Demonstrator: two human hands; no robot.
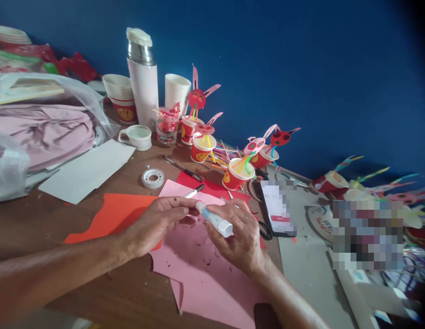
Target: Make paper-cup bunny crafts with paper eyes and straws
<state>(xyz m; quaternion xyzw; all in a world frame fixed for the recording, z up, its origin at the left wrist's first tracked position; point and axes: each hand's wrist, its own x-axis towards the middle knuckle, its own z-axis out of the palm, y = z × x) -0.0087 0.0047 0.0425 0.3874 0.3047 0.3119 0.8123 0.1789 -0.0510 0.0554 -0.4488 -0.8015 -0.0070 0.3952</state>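
Note:
My right hand (pixel 238 233) is wrapped around a white glue stick (pixel 215 220) with a blue label. The tube lies at a slant, its far end meeting the fingertips of my left hand (pixel 161 221). Those fingers are pinched together, and whatever sits between them is too small or hidden to make out. Beneath both hands lies pink paper (pixel 202 265) scattered with dark scraps. Orange paper (pixel 109 214) sticks out under my left forearm, and red paper (pixel 215 186) shows behind the hands. A white marker with a black tip (pixel 194 191) rests just beyond my left fingers.
Red paper cups (pixel 235 176) with rabbit-like paper heads on pipe cleaners stand behind. A tape roll (pixel 152 178), black pen (pixel 183 168), mug (pixel 139 137), flask (pixel 143 87) and grey card (pixel 87 171) are at left. A phone (pixel 277 208) lies at right.

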